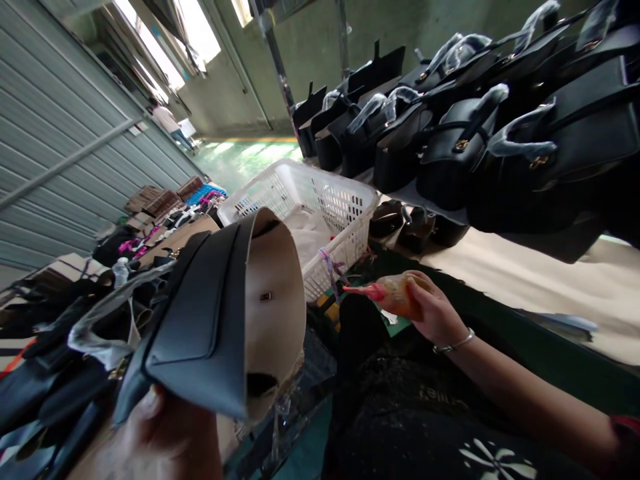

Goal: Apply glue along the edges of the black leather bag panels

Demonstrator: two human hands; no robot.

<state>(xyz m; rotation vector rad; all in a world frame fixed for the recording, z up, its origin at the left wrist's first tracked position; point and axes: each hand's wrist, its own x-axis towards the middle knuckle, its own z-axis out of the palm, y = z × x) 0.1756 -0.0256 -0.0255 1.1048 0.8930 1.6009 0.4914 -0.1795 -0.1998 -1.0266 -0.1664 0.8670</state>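
My left hand [165, 430], smeared at the wrist side, grips a black handbag [200, 313] from below at the lower left. The bag lies tilted, its open end facing right, so the beige lining with a small metal piece inside shows. A handle wrapped in clear plastic [95, 333] hangs off its left side. In my right hand [435, 310] is a squeeze bottle of yellowish-brown stuff [400, 297] with a red nozzle pointing left. The nozzle tip stays apart from the bag, a short way right of its opening.
A white plastic basket [345, 250] with pale material inside stands ahead. Rows of black handbags [455, 143] with wrapped handles fill a rack on the right. More bags and pieces [55, 373] are piled on the left. A person [167, 123] stands far back.
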